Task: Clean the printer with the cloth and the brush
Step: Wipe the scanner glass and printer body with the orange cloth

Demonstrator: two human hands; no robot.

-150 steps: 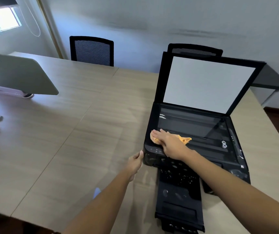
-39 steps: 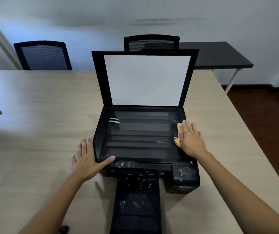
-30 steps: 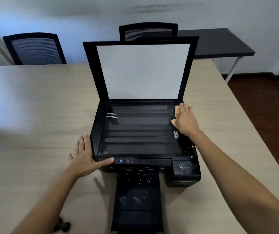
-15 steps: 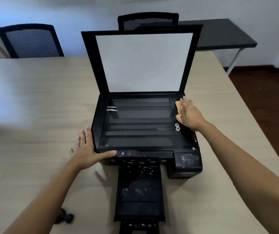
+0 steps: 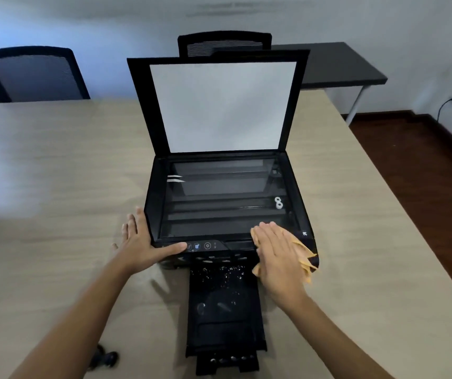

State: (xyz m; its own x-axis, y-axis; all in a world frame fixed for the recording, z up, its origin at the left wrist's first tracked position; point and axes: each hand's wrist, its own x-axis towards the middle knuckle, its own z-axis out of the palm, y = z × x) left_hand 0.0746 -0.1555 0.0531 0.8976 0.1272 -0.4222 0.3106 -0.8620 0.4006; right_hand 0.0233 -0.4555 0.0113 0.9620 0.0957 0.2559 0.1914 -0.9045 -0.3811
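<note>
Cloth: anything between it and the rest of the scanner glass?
Nothing visible. The right hand presses the orange cloth on the printer's front right corner; the scanner glass lies bare, lid up.

Black printer (image 5: 225, 209) open on the counter, orange cloth (image 5: 305, 258) at its near right corner.
The lid stands upright at the far side, the glass is bare, the paper tray is pulled out toward near; the cloth lies crumpled, mostly covered.

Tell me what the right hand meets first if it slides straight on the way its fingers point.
The right hand, flat on the cloth, points up and slightly left across the printer. It would probably cross bare scanner glass first, then meet the raised lid; depth is unclear.
</note>
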